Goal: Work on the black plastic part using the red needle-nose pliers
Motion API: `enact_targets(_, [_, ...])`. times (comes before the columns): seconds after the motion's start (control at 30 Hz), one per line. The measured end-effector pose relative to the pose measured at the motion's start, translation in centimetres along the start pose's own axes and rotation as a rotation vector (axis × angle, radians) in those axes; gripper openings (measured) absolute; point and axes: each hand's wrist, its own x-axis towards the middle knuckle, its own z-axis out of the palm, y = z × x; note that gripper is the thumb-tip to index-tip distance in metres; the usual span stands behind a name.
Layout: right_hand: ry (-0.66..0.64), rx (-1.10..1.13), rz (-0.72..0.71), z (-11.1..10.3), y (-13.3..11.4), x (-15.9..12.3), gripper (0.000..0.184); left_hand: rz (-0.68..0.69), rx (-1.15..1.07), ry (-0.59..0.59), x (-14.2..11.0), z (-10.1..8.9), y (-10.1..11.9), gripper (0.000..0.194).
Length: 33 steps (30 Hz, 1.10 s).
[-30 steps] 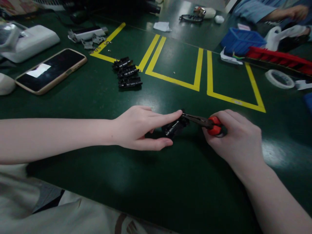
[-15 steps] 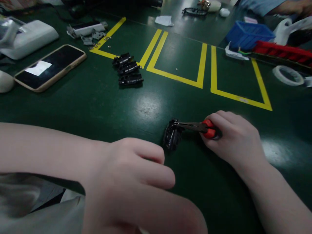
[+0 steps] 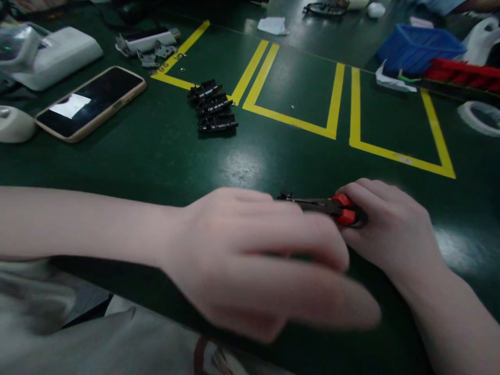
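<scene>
My right hand [image 3: 390,224] is closed around the red handles of long-nose pliers [image 3: 346,211]. The jaws point left, their tips at a small black plastic part [image 3: 286,195], of which only the top edge shows. My left hand [image 3: 265,255] passes in front of that part and hides most of it. Its fingers stretch out to the right with gaps between them, slightly blurred, and nothing shows in them. Farther back, several similar black plastic parts [image 3: 217,124] lie in a short row by the yellow tape.
Yellow tape [image 3: 291,122] marks outlines on the green table [image 3: 164,156]. At left are a phone [image 3: 113,86], a white device [image 3: 66,49] and metal pieces [image 3: 162,49]. A blue bin [image 3: 422,47], a red rack [image 3: 464,73] and a tape roll [image 3: 478,117] stand at right.
My left hand has moved up and right, its fingers reaching farther out and now covering most of the black part. The pliers stay at the part; the view has shifted slightly.
</scene>
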Motion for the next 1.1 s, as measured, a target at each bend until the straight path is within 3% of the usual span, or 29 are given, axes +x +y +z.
enact_targets(0.03, [-0.001,-0.002,-0.006,-0.1,0.0,0.0,0.011,0.05,0.005,-0.006,0.3,0.0,-0.9,0.024])
enact_targets(0.07, [-0.004,0.0,-0.011,-0.1,-0.1,0.1,0.011,-0.012,0.019,0.056,0.4,0.0,-1.8,0.029])
enact_targets(0.13, [-0.021,0.0,-0.016,-0.2,-0.1,0.1,0.011,-0.136,-0.062,0.053,0.4,0.0,-3.4,0.046])
enact_targets(0.27, [-0.026,0.004,-0.022,-0.2,-0.3,0.1,0.01,-0.241,-0.307,-0.186,0.0,0.3,-5.4,0.069])
enact_targets(0.37, [-0.016,0.028,-0.017,-0.1,-0.4,0.1,0.01,-0.241,-0.394,-0.259,0.0,0.3,-5.8,0.067])
enact_targets(0.67, [-0.038,-0.003,0.011,-0.6,-0.5,0.1,0.011,-0.29,-0.323,-0.179,0.0,0.4,-5.9,0.072])
enact_targets(0.9, [-0.007,-0.083,-0.005,-0.7,-0.4,0.2,0.007,-0.319,-0.192,-0.09,0.0,0.4,-5.9,0.056])
enact_targets(1.1, [-0.029,-0.051,-0.033,-0.7,-1.2,0.1,0.006,-0.317,-0.136,-0.163,0.0,0.6,-5.9,0.045])
